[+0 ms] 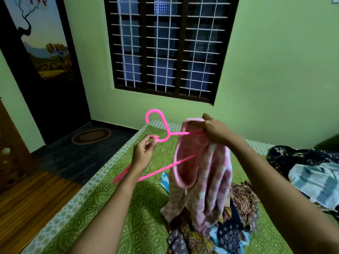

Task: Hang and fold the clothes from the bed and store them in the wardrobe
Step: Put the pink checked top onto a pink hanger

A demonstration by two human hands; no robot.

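A bright pink plastic hanger (161, 125) is held up over the bed. My left hand (144, 153) pinches it at the base of the hook. A pink and white checked garment (205, 180) hangs from the hanger's right arm and trails down to the bed. My right hand (214, 130) grips the garment's top edge against that hanger arm. Below it lies a heap of patterned clothes (234, 226) in dark blue, brown and light blue.
The bed has a green patterned sheet (128, 208) with a pale border. More clothes, dark floral and blue-white striped (315, 178), lie at the right. A barred window (168, 46) is ahead, a dark door (47, 79) at left, wooden furniture (11, 147) beside it.
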